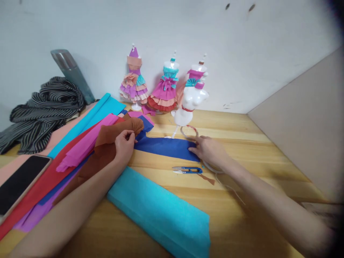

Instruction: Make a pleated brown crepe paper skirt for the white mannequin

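A dark blue paper strip (166,147) lies stretched between my two hands. My left hand (125,145) is closed in a pinch at its left end, beside a brown crepe sheet (107,138); exactly what the fingertips grip is hard to make out. At the strip's right end, my right hand (208,148) has its thumb and fingers on the blue paper. Blue-handled thread snips (188,170) lie just below the strip. Behind it stands a small white mannequin (185,105) with a red band at its waist.
Three dressed mannequins, one in purple and peach (133,80), stand by the wall. Coloured sheets, a phone (23,181) and a striped cloth (48,107) lie left. A turquoise folded sheet (161,211) is in front; a tape roll (189,131) and white cord (231,189) lie nearby.
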